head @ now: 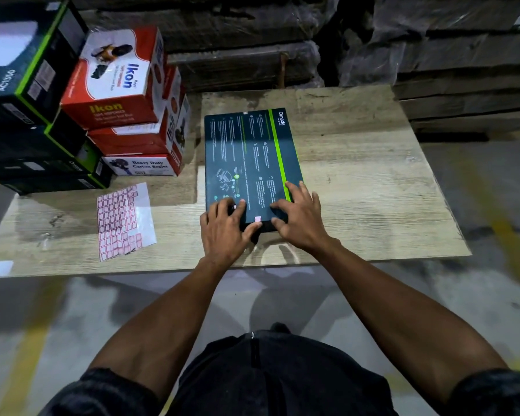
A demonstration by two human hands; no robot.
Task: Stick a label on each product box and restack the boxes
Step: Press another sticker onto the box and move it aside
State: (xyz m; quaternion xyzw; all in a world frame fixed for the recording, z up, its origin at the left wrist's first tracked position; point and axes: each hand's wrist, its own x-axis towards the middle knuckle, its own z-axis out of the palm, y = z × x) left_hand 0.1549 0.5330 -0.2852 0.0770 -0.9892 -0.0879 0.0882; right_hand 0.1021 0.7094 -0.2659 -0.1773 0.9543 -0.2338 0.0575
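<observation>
Setting: concrete floor (132, 298) with yellow lines nearest the person; a pale wood-grain board (357, 181) lies on it as the work surface; dark wrapped stacks (433, 55) close the far side.
Left hand (226, 226): one, resting on the near left corner of the flat dark box (249, 163); fingers spread and lightly bent on the top face, thumb at the near edge. It presses and does not grip.
Right hand (298, 219): one, resting on the near right part of the same box; fingers spread almost straight on the top face, thumb near the near edge. It presses and does not grip.
Label (258, 219): one small pale red-edged label lies on the box top between the two thumbs. A second small pale patch (234, 207) shows among the left fingers; what it is cannot be told.
Flat dark box: one, lying flat on the board under both hands and reaching away from them; a green stripe runs along its right side.
Label sheet (123, 219): one clear sheet with rows of red-edged labels, flat on the board, left of the left hand and apart from it.
Red and white boxes (123, 94): at least three, stacked, beyond the label sheet, far left of the hands; the top one sits tilted.
Dark green-edged boxes (27, 94): about four, stacked, left of the red stack and touching it.
</observation>
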